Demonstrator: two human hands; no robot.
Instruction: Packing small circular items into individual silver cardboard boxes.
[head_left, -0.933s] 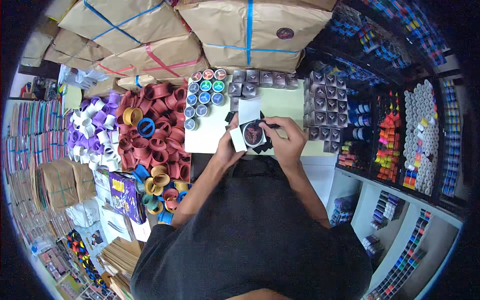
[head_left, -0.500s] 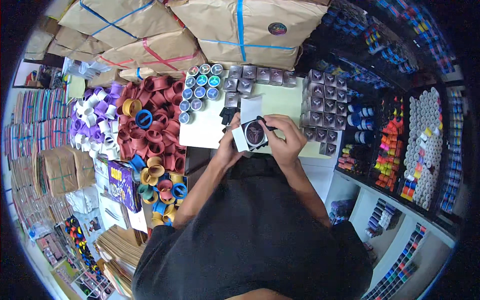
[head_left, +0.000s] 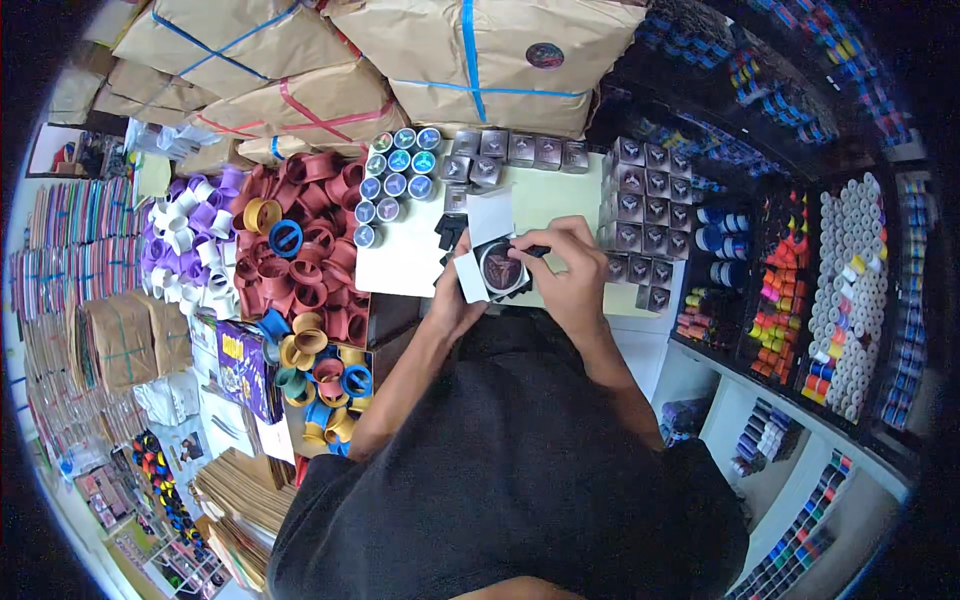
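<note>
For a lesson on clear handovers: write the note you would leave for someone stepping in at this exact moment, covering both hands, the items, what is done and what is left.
Left hand: holds the small open box from its left side, white flaps up.
Right hand: on the box's right side, fingers at its top edge.
A round dark roll sits inside the box.
Done: closed grey boxes stacked at right and in a row behind.
Left: this box is not yet closed; loose round rolls wait on the white sheet; red rings lie further left.
</note>
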